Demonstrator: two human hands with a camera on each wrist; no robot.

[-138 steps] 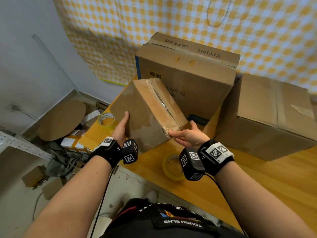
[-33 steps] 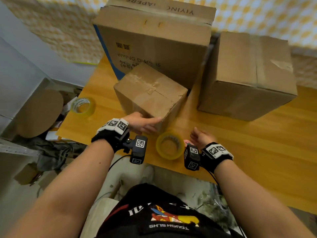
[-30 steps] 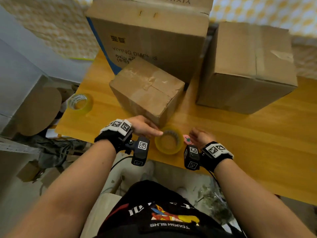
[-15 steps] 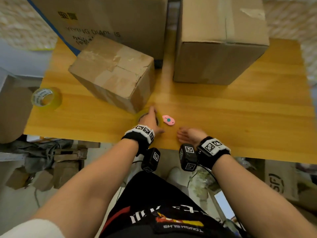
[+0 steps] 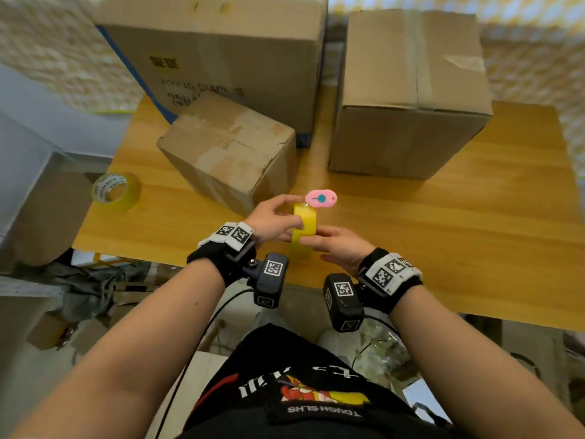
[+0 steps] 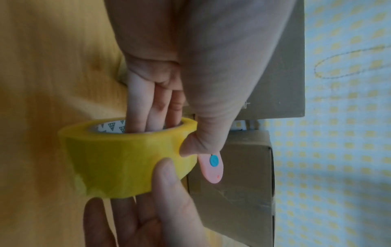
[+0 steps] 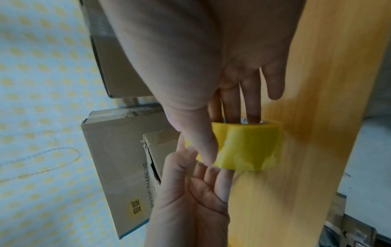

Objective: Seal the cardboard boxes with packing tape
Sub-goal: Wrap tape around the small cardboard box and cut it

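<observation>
I've got the tape roll (image 5: 304,230) up off the table (image 5: 443,248) now, held on edge between both hands just past the near edge; a sec ago it lay flat w/ my left hand (image 5: 272,224) reaching onto it. Left fingers go thru the core, thumb on the outer wrap; right hand (image 5: 340,248) pinches the roll's rim, prob hunting the free end. Pink cutter (image 5: 320,198) lies just beyond. Small box (image 5: 231,153) behind it, seam not yet taped; 2 bigger boxes further back. Spare roll (image 5: 115,191) far left.
</observation>
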